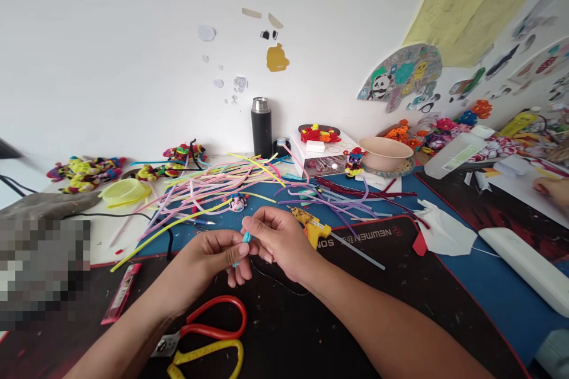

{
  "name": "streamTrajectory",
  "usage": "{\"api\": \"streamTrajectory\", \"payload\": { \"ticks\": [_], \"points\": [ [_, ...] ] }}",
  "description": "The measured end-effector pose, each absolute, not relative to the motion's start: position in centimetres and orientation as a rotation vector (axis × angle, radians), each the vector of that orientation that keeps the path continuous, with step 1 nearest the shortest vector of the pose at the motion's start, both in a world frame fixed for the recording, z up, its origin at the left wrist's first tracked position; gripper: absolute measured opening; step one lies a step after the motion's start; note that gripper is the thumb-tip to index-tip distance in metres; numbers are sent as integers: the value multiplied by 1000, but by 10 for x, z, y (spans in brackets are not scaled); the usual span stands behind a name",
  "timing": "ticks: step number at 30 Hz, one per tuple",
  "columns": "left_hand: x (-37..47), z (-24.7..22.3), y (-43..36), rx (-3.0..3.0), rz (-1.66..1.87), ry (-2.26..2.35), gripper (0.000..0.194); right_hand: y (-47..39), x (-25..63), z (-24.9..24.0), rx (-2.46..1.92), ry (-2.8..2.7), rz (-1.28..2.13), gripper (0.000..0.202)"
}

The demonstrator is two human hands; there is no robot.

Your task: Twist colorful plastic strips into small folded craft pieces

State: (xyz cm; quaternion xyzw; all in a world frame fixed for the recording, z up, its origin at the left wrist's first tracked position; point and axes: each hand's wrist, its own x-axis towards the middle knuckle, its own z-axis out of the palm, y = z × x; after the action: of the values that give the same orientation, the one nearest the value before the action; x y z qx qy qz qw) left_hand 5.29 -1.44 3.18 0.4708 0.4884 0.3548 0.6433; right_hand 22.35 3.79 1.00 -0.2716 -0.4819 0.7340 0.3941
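Over the dark mat, my left hand [212, 253] pinches a short light-blue piece of pipe cleaner [246, 237] between thumb and fingers. My right hand [283, 239] meets it from the other side, its thumb and fingertips closed on the same piece. Fingers cover most of the piece, so its full shape is hidden. Below my left hand lie scissors with one red handle [245, 315] and one yellow handle [240, 355]. A yellow glue gun [312, 227] rests just behind my right hand. Pink, yellow and purple pipe cleaners [208, 180] spread loosely beyond both hands.
At the back stand a black thermos [262, 130], a white box [306, 157] and a beige bowl [386, 155]. Finished fuzzy figures [86, 173] lie at left. A white bar-shaped object [524, 269] lies at right. Another person's hand [551, 189] shows at the right edge.
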Motion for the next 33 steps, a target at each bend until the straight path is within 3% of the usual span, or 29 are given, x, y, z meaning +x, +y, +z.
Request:
{"api": "streamTrajectory", "payload": {
  "ticks": [10,23,33],
  "points": [
    [38,20,-10,1261,877,1130,38,39,222,6,-714,-1206,1856,54],
    [48,18,-10,912,976,1104,44,35,222,5,-634,-1249,1962,53],
    [47,25,-6,755,1361,1209,51,33,224,10,-644,-1413,1946,59]
  ]
}}
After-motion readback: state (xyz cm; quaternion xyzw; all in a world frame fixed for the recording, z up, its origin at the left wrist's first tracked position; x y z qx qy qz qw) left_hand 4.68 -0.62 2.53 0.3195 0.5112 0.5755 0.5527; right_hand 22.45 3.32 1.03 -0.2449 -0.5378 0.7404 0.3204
